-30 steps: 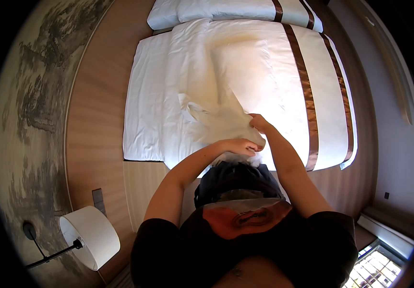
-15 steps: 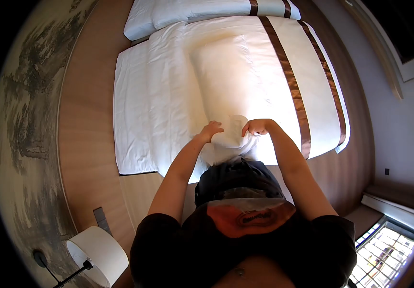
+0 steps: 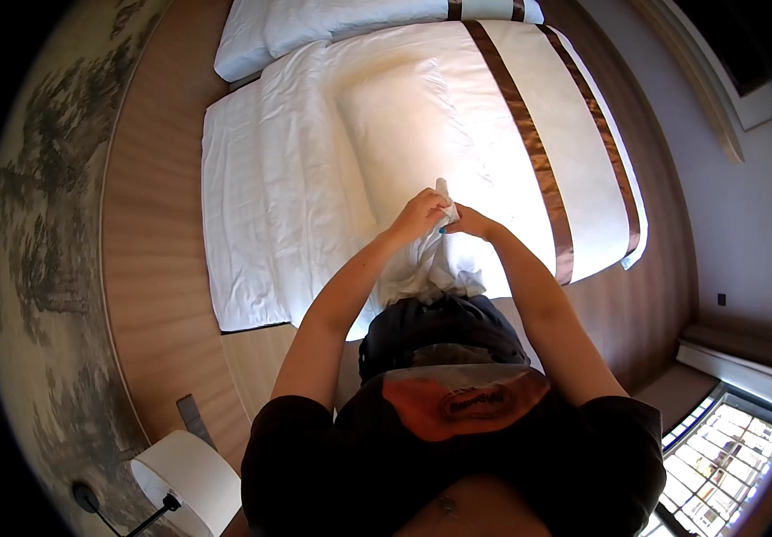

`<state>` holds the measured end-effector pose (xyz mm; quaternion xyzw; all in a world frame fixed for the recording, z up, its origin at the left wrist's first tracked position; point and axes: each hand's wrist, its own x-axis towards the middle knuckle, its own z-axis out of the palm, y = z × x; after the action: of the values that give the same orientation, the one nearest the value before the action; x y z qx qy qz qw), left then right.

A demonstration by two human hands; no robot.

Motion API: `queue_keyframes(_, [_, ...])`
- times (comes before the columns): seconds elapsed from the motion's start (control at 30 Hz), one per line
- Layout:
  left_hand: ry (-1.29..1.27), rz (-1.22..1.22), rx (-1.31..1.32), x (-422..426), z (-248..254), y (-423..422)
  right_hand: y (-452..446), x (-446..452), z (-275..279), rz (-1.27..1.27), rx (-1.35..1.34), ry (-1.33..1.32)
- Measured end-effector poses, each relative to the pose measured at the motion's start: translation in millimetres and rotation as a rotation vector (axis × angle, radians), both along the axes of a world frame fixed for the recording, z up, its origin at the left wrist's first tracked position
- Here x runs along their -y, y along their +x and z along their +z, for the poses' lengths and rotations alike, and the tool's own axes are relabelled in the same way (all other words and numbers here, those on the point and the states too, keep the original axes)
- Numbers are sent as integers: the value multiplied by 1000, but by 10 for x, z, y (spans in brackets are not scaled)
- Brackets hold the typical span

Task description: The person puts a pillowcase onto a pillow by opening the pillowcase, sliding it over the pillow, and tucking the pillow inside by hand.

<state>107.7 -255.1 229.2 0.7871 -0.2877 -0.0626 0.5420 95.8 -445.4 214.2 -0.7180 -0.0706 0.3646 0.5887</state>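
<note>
A white pillow (image 3: 399,130) lies on the white-covered bed, its near end running into loose, bunched pillowcase cloth (image 3: 435,264) in front of my body. My left hand (image 3: 422,213) pinches the gathered cloth, and a small tip of it sticks up beyond the fingers. Right beside it, my right hand (image 3: 473,223) is closed on the same cloth, its thumb toward me. The two hands nearly touch. Folds hang from them down to my waist, where the lower edge is hidden against my dark clothing.
A white duvet (image 3: 292,188) covers the bed, with a brown-striped bed runner (image 3: 569,166) across its right part. Another bed (image 3: 350,20) stands beyond. At lower left is a lampshade (image 3: 191,483) by the wall; at lower right, a bright window (image 3: 721,461).
Both hands have come together and moved slightly away from me, bunching the pillowcase cloth between them. Earlier they were apart, with the cloth spread between them.
</note>
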Motion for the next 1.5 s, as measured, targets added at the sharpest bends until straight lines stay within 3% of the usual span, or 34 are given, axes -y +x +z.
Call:
queue_keyframes(0.07, [-140,178,-42,23,134,1,109,-47,3,10,20,-68])
queue_keyframes(0.1, [-64,237,-37,-74,-18,81,158,-58,33,12,31,-102])
queue_keyframes(0.2, [228,334,-163,-326,-106,3,205,-23,188,-274,-251,232])
queue_keyframes(0.23, [398,241,-234,-417,-209,25,163,1,438,-317,-325,360])
queue_keyframes(0.37, [476,-79,-373,-448,-391,-197,219,163,468,-422,-526,444])
queue_keyframes(0.43, [367,-259,-544,-394,-337,-305,287,264,304,-318,-341,255])
queue_keyframes(0.47, [476,-283,-563,-374,-437,-338,294,320,216,-264,-249,157])
queue_keyframes(0.53, [697,-327,-596,-341,-565,-399,198,370,245,41,5,-238])
queue_keyframes(0.6, [666,-251,-503,-372,-612,-471,110,451,277,407,199,-663])
queue_keyframes(0.63, [633,-205,-520,-397,-601,-466,73,472,376,631,141,-759])
queue_keyframes(0.73, [530,-168,-535,-457,-587,-393,-120,489,255,966,187,-970])
queue_keyframes(0.77, [495,-170,-533,-463,-594,-364,-172,408,339,1020,149,-1113])
queue_keyframes(0.8, [481,-146,-524,-459,-617,-356,-260,484,-91,899,320,-1202])
queue_keyframes(0.87, [453,-95,-504,-460,-688,-342,-325,446,-5,819,348,-1072])
queue_keyframes(0.97, [740,-343,-538,-480,-490,-339,-310,543,-355,740,320,-915])
queue_keyframes(1.07, [1176,-620,-335,-334,-161,-397,-303,488,-181,452,269,-749])
queue_keyframes(1.17, [1466,-762,-251,-213,-373,-418,-172,389,-411,543,80,-772])
queue_keyframes(1.27, [1395,-686,-246,-227,-400,-492,-141,326,29,263,-352,-480])
queue_keyframes(1.3, [1324,-622,-261,-249,-381,-541,-126,275,17,146,-519,-226])
queue_keyframes(1.4, [1130,-430,-301,-265,-386,-589,7,211,-162,67,-450,-194])
queue_keyframes(1.43, [1082,-365,-317,-259,-540,-587,-9,96,397,48,-397,-189])
queue_keyframes(1.5, [985,-209,-310,-298,-763,-554,135,91,346,219,-267,-317])
